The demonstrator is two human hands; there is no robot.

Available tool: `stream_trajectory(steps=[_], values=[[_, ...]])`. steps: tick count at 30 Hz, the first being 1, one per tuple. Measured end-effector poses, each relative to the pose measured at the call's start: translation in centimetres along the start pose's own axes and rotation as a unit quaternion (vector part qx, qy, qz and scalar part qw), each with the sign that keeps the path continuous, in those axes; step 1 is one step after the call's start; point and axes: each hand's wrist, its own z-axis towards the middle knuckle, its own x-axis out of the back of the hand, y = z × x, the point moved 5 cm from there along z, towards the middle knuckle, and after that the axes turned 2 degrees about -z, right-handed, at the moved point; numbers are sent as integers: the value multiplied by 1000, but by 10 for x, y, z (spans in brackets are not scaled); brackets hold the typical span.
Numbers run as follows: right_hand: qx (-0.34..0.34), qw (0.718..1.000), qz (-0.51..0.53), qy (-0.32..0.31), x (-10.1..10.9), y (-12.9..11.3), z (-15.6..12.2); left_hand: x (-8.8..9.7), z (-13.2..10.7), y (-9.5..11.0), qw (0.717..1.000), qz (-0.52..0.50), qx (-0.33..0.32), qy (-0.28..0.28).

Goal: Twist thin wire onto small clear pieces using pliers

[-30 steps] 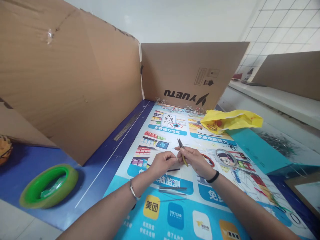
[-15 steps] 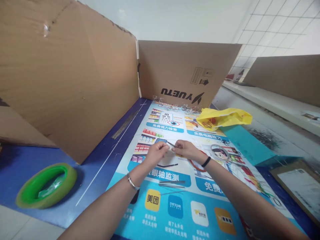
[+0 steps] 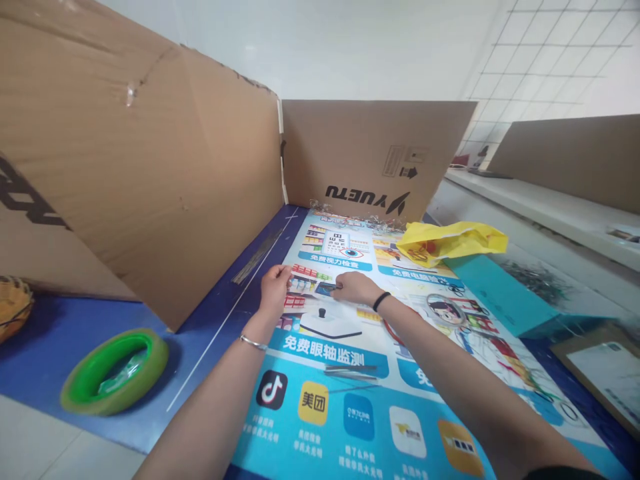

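Observation:
Both my hands rest on a colourful printed poster (image 3: 350,413) that covers the blue table. My left hand (image 3: 274,290) lies on the poster's upper left part with its fingers stretched forward and flat, holding nothing I can see. My right hand (image 3: 353,288) is just to its right, curled closed. A short dark tip pokes out of it toward the left hand, which looks like the nose of the small pliers (image 3: 337,287); their handles are hidden in the fist. The hands are a few centimetres apart.
Cardboard walls (image 3: 150,187) stand at the left and back. A green tape roll (image 3: 107,370) lies at the left, a bundle of thin wires (image 3: 257,248) by the wall, short metal rods (image 3: 350,371) on the poster. A yellow bag (image 3: 450,240) and teal box (image 3: 500,293) sit at the right.
Both hands have moved forward and left across the poster, away from me. The pliers' yellow handle no longer shows, and the left hand has flattened out from a pinch.

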Motion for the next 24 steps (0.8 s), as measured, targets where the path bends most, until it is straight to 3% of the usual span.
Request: stream_trajectory(steps=[10, 17, 24], values=[[2, 997, -80, -25, 5, -19, 24, -1, 2, -6, 999, -36, 15, 28], [3, 990, -138, 14, -1, -30, 11, -2, 3, -6, 996, -65, 27, 45], [4, 987, -156, 32, 1, -21, -3, -6, -2, -3, 997, -65, 34, 35]])
